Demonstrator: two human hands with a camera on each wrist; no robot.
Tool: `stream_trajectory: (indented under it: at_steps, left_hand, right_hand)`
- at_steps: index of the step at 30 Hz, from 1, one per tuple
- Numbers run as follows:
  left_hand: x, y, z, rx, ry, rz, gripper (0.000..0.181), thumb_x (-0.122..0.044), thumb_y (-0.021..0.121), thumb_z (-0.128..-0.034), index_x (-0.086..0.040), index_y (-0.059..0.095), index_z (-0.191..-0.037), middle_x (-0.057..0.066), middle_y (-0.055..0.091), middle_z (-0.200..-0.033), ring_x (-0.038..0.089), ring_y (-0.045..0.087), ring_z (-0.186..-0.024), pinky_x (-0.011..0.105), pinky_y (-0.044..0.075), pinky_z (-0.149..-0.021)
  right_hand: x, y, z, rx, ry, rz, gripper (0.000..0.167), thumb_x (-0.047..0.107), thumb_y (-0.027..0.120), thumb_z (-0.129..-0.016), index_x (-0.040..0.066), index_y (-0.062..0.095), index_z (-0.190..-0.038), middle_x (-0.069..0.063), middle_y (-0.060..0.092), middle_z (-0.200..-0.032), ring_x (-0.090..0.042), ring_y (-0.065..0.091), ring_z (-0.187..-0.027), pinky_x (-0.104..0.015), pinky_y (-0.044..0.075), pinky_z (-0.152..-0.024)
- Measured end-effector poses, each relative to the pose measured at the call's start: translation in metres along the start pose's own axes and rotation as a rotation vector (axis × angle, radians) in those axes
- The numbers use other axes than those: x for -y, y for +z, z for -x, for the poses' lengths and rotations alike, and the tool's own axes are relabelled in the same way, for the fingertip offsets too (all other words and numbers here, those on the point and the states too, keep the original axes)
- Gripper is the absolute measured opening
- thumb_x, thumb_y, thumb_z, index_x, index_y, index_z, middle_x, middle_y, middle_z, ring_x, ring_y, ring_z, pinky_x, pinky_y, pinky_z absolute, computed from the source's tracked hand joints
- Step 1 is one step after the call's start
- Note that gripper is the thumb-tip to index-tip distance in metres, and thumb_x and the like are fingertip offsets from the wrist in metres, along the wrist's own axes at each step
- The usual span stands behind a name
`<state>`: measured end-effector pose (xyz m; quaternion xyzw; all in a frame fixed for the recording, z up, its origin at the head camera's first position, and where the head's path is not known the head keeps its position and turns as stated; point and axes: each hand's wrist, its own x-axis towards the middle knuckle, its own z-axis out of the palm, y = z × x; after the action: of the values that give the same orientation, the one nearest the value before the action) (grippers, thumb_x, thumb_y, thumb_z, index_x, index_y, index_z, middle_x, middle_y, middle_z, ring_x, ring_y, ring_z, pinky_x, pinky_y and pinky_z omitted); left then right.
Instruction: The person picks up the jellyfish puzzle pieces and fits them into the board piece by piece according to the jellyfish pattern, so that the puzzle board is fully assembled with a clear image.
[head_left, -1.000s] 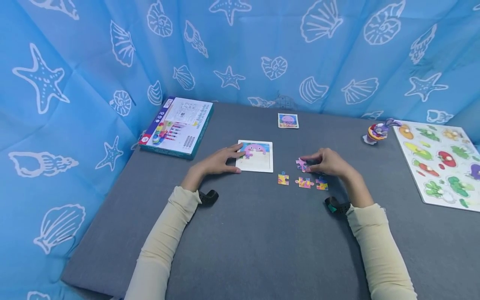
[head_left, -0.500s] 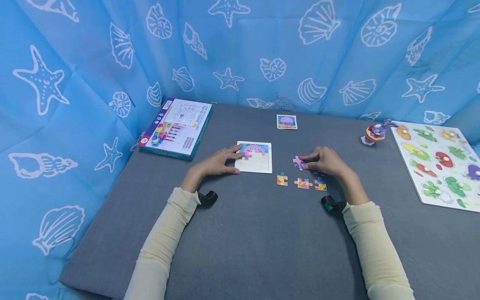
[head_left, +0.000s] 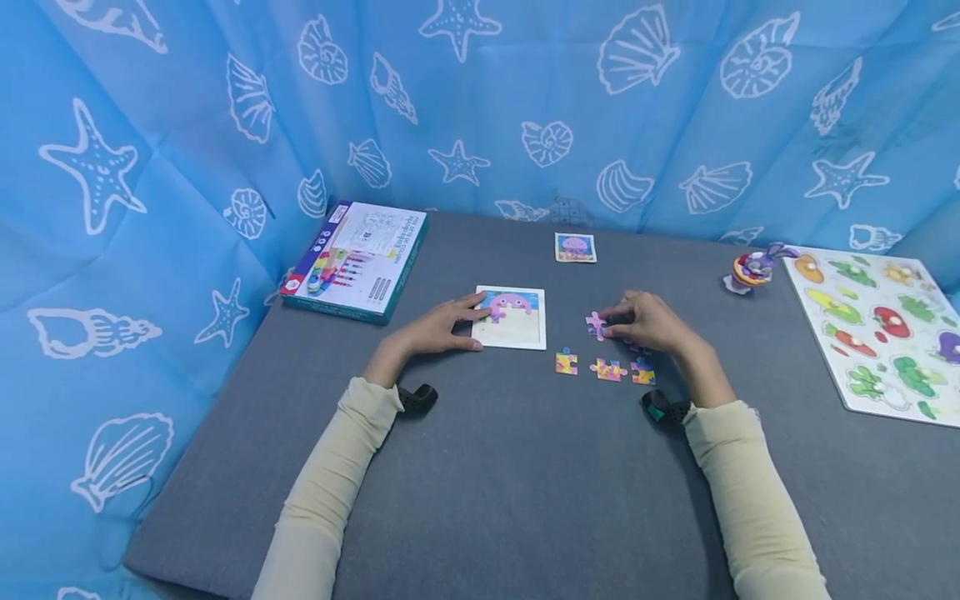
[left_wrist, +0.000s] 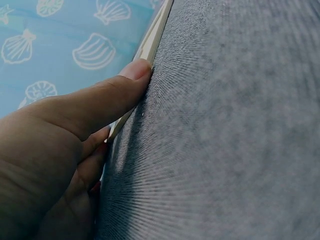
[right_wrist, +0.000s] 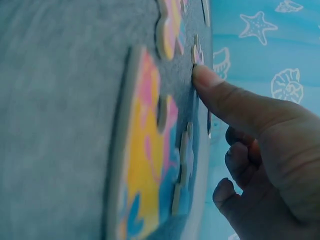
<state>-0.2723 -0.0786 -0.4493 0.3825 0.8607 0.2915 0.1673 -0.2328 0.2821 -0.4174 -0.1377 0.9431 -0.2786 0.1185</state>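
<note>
A square jigsaw tray [head_left: 510, 337] with a white rim lies mid-table, its upper part filled with a pink sea-creature picture. My left hand [head_left: 444, 325] holds the tray at its left side, fingers over the left edge and thumb [left_wrist: 135, 70] against the near edge. To the right of the tray, my right hand [head_left: 652, 320] pinches a pink puzzle piece [head_left: 596, 325] between thumb and fingers. Below it lie a yellow piece [head_left: 566, 362], a yellow-pink piece [head_left: 608, 370] and a blue-yellow piece [head_left: 642, 372]. Another piece is partly hidden under the right hand.
Behind the tray lies a small picture card [head_left: 575, 247]. A teal-edged box [head_left: 356, 260] sits at the back left. To the right are a small purple bunny figure [head_left: 753, 268] and a white vegetable puzzle board [head_left: 877, 329]. A blue curtain [head_left: 510, 108] borders the grey table [head_left: 525, 500].
My right hand has shifted slightly left with the pink puzzle piece, which has turned a little. The left hand stays on the tray.
</note>
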Motion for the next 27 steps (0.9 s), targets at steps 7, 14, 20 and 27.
stream_trajectory:
  at_steps: [7,14,20,27]
  left_hand:
    - [0.000,0.000,0.000,-0.003,-0.004,-0.001,0.066,-0.032,0.066,-0.0844,-0.012,0.037,-0.141,0.005,0.016,-0.155,0.023,0.011,-0.143,0.048,0.009,-0.115]
    - [-0.003,0.000,0.001,0.000,-0.013,0.003,0.065,-0.032,0.065,-0.0847,-0.013,0.038,-0.140,0.006,0.015,-0.155,0.023,0.011,-0.143,0.048,0.009,-0.116]
    - [-0.002,0.000,0.000,0.002,-0.014,0.004,0.065,-0.032,0.065,-0.0846,-0.012,0.038,-0.140,0.006,0.015,-0.155,0.025,0.011,-0.143,0.049,0.009,-0.115]
    - [-0.003,0.000,-0.001,0.010,-0.033,0.008,0.065,-0.033,0.064,-0.0851,-0.014,0.037,-0.141,0.004,0.013,-0.155,0.025,0.011,-0.143,0.048,0.011,-0.115]
  right_hand:
    - [0.017,0.009,-0.014,-0.136,-0.141,0.043,0.030,0.014,0.072,-0.079,0.000,0.069,-0.106,-0.008,0.039,-0.073,-0.018,0.031,-0.067,-0.029,0.026,-0.059]
    - [0.046,0.020,-0.037,-0.167,-0.212,0.018,0.029,0.013,0.074,-0.077,0.000,0.070,-0.102,-0.009,0.043,-0.070,-0.016,0.029,-0.063,-0.028,0.026,-0.057]
    - [0.066,0.039,-0.054,-0.165,-0.213,0.043,0.024,0.013,0.074,-0.076,0.001,0.072,-0.097,-0.012,0.052,-0.073,-0.017,0.032,-0.064,-0.029,0.026,-0.060]
    - [0.084,0.052,-0.064,-0.132,-0.213,0.049,0.024,0.018,0.073,-0.078,0.004,0.073,-0.098,-0.013,0.059,-0.084,-0.022,0.047,-0.075,-0.034,0.035,-0.067]
